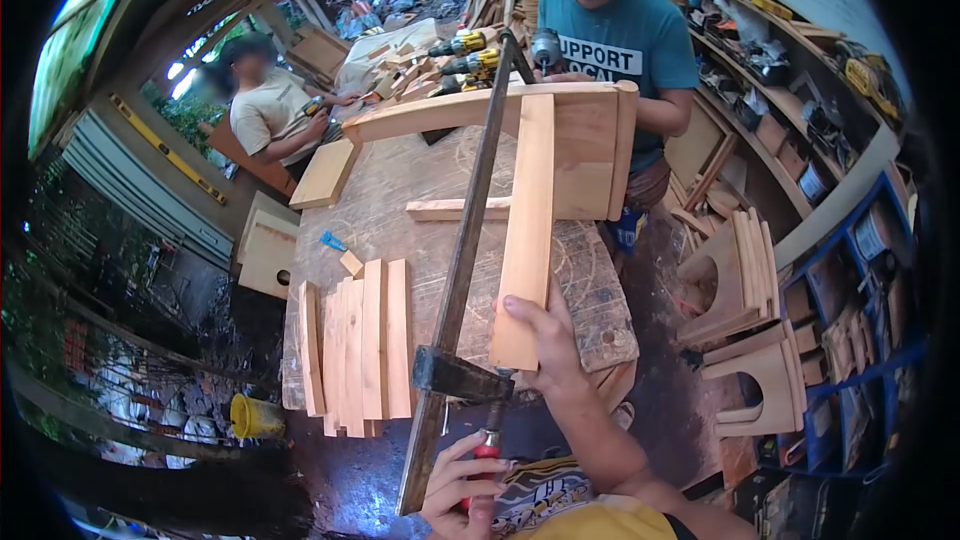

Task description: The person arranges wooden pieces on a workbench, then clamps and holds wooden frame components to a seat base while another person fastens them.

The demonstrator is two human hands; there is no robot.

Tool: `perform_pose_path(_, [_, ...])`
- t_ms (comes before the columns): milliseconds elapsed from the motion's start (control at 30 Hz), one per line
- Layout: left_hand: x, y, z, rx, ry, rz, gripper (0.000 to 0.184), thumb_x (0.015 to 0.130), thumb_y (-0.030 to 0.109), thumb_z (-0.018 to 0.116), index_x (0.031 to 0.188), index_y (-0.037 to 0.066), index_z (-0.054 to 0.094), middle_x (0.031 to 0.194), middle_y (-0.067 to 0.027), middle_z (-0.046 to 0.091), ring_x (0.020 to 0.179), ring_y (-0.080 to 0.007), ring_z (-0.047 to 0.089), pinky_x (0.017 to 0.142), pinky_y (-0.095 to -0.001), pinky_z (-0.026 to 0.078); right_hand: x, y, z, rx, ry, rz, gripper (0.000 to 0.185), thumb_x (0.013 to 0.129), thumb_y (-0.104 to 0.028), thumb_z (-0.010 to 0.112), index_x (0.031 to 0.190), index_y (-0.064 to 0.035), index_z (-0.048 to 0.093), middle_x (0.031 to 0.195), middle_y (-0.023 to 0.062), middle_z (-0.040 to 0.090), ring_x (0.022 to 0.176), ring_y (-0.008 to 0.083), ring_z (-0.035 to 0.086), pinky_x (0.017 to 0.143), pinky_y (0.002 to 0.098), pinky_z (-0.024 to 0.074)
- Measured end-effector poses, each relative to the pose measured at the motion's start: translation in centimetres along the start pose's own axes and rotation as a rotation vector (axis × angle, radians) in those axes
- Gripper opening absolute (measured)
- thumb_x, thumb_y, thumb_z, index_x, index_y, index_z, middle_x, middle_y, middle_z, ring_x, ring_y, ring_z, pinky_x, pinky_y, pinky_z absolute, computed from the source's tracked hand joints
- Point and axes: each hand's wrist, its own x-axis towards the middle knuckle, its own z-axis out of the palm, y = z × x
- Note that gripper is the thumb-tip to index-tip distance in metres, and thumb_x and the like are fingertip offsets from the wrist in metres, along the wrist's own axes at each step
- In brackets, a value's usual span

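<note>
My left hand (465, 485) is wrapped round the red handle (487, 453) of a long bar clamp (462, 265). The clamp's sliding jaw (455, 376) sits by the near end of a wooden board (527, 240). With fingers and thumb, my right hand (548, 333) grips that board near its lower end. The board's far end meets a wooden frame (585, 145) standing on the worktable (390, 215), and the bar's far end reaches over the frame's top edge. A short wooden strip (455, 210) lies beside the board.
Several loose slats (362, 350) and a blue tool (333, 241) lie on the table's left. A person in a teal shirt (620, 50) stands beyond the frame, holding a drill (546, 48). Another person (275, 110) works at the far left. Curved wooden pieces (735, 275) stand at right.
</note>
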Motion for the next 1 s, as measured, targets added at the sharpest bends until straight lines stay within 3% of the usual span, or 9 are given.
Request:
perform_pose_path(100, [-0.5,-0.8,0.7,0.043,0.109,-0.042,0.025,0.088,0.023,0.063,0.069,0.007,0.068,0.084,-0.0146,0.07,0.096,-0.0394,0.066,0.093,-0.049,0.046,0.1,-0.4,0.2,0.003,0.0,0.008,0.051,0.081,-0.005,0.061,0.128,-0.0092,0.039,0.087,0.0123,0.059,0.062,0.022,0.063,0.051,0.0346,0.0557])
perform_pose_path(200, [-0.2,0.0,0.1,0.001,0.024,-0.029,0.019,0.087,0.011,0.057,0.075,-0.001,0.065,0.09,-0.0208,0.069,0.108,-0.0435,0.06,0.089,-0.0475,0.053,0.3,-0.2,0.0,0.001,-0.004,0.012,0.052,0.081,-0.005,0.06,0.128,-0.0088,0.039,0.087,0.0127,0.059,0.062,0.0223,0.062,0.051,0.0351,0.0557])
perform_pose_path(700, [-1.0,-0.7,0.1,-0.069,0.07,0.006,0.027,0.091,0.02,0.055,0.077,0.0,0.065,0.091,-0.0184,0.069,0.108,-0.0455,0.059,0.092,-0.0501,0.05,-0.8,-0.7,0.7,0.014,0.038,0.067,0.049,0.083,-0.005,0.057,0.128,-0.0099,0.039,0.088,0.0144,0.058,0.061,0.0248,0.063,0.049,0.0383,0.0557])
perform_pose_path(867, [-1.0,-1.0,-0.6,-0.079,0.025,0.039,0.021,0.078,0.005,0.047,0.079,-0.001,0.067,0.09,-0.0172,0.069,0.106,-0.0454,0.06,0.088,-0.0502,0.053,-0.7,-0.2,0.1,0.014,-0.011,0.073,0.045,0.084,-0.004,0.056,0.125,-0.0099,0.039,0.088,0.0148,0.058,0.063,0.0257,0.063,0.049,0.0405,0.0556])
perform_pose_path(1000, [-1.0,-0.8,-0.5,-0.09,0.029,0.024,0.021,0.078,0.004,0.047,0.079,-0.001,0.067,0.089,-0.0172,0.069,0.108,-0.0463,0.059,0.089,-0.0505,0.053,-0.6,-0.1,0.0,0.036,-0.026,0.068,0.041,0.085,-0.003,0.054,0.123,-0.0097,0.039,0.087,0.0148,0.058,0.063,0.0259,0.063,0.049,0.0409,0.0555])
